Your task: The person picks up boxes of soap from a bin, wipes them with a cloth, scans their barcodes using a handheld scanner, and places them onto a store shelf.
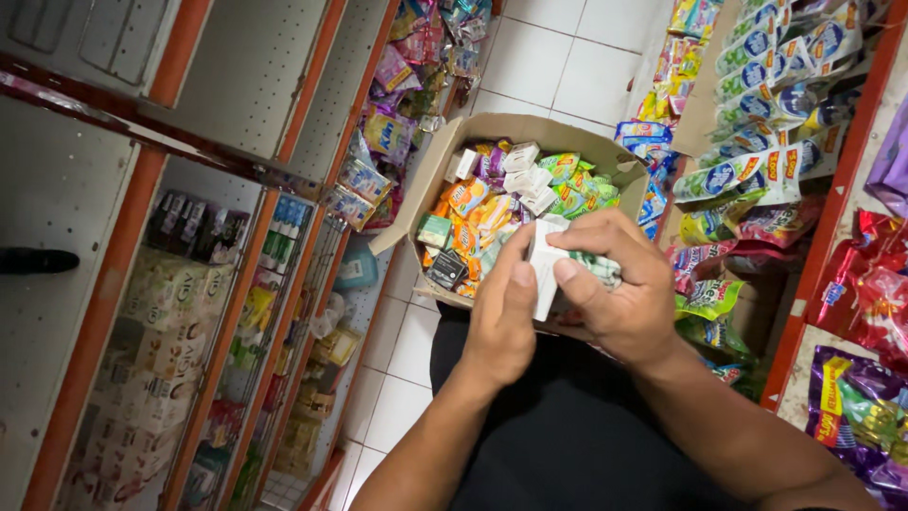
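A small white box point(546, 270) was grasped in both grips, left hand point(501, 322) and right hand point(619, 284), above the open carton point(430, 185) of assorted packets. Pinched mostly by thumbs, it could have slipped and been lost among them.

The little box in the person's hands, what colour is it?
White, with some green on one end: the small cardboard box, seen from the head view.

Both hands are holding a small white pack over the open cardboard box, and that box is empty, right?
Not quite. The head view shows the left hand and right hand holding the small white pack over the cardboard box, but that box is full of colourful small packs.
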